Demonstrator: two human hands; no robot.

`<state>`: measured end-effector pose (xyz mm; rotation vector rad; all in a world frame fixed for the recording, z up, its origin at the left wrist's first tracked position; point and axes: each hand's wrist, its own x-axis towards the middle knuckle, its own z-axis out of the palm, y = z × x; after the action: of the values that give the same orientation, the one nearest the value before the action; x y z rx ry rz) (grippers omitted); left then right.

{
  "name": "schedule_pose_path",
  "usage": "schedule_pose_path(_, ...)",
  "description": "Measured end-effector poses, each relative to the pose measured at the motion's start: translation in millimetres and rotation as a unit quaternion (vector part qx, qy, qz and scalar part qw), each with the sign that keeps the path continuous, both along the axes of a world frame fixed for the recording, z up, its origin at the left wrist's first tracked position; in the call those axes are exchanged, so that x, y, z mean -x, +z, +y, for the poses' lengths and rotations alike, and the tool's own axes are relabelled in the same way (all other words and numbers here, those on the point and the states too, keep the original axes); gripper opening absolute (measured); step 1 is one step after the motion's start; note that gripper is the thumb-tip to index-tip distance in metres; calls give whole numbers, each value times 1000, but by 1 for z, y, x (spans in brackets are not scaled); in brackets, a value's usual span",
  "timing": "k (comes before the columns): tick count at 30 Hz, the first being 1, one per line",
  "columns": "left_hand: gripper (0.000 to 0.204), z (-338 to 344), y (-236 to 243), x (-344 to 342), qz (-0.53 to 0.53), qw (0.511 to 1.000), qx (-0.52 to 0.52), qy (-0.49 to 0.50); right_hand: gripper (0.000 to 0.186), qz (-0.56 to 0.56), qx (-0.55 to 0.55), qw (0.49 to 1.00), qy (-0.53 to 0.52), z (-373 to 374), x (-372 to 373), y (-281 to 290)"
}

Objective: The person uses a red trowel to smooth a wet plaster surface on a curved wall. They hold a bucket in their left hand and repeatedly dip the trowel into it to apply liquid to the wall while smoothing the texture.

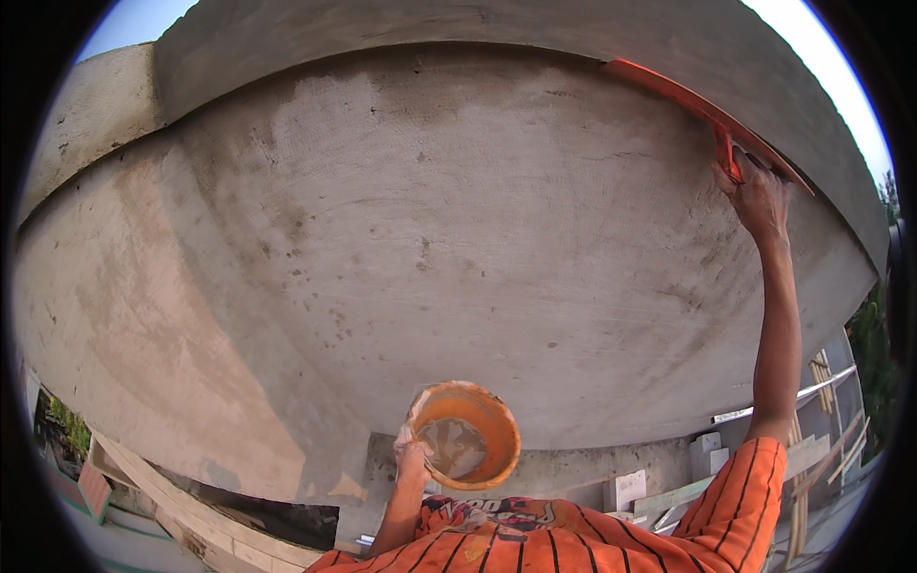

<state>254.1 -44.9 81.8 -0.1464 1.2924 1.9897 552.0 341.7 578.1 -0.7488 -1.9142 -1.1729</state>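
Note:
My right hand [757,196] is raised at the upper right, its fingers wrapped round the handle of a long orange plastering float [693,103]. The float lies along the edge where the grey plastered surface [458,229] meets a darker band above it. Down at the lower middle, my left hand [412,456] grips the rim of an orange bucket [501,441]. Wet grey-brown mortar [454,447] covers part of the bucket's bottom, and dried mortar coats its rim.
Wooden planks [239,540] run along the lower left. Light blocks [626,490] and a board [678,492] stand at the lower right, with thin timber poles [820,382] beyond. The darker plastered band [382,29] curves across the top.

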Motion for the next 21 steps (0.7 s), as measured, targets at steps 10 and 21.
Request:
schedule_pose_path(10,66,4,19,-12,66,997,-2,-48,33,198,101,971,-86,48,-188,-72)
schedule_pose_path(21,59,1,35,-13,25,999,21,-20,42,204,540,622,529,-149,128,-80)
